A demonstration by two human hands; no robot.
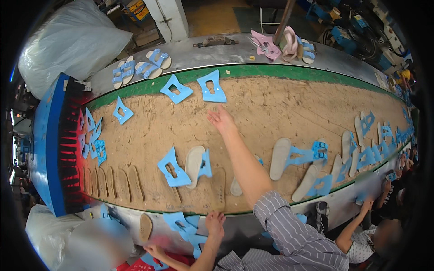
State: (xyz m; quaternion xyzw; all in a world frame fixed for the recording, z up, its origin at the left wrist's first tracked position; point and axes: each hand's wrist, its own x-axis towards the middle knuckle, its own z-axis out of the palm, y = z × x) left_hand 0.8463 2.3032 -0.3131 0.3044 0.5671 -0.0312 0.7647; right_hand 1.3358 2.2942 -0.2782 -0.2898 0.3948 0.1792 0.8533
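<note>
My right hand (220,119) reaches across the brown belt (262,113), its fingers apart and nothing in them. Just beyond its fingertips lies a light-blue sandal upper (219,91) with a cut-out, and a second blue upper (172,92) is to its left. At the belt's near edge is my left hand (214,222), fingers loosely bent, with nothing visible in it. A brown insole (219,186) lies just past it, and blue uppers (183,223) sit close to its left. Between the hands' areas lie a pale sole (194,165) and another blue upper (171,168).
A blue machine (47,144) with dark flaps and red glow stands at the belt's left end. Brown insoles (120,183) line the near left side. Finished sandals (149,68) sit on the far metal ledge. Co-workers' hands (156,249) show left and right (367,205).
</note>
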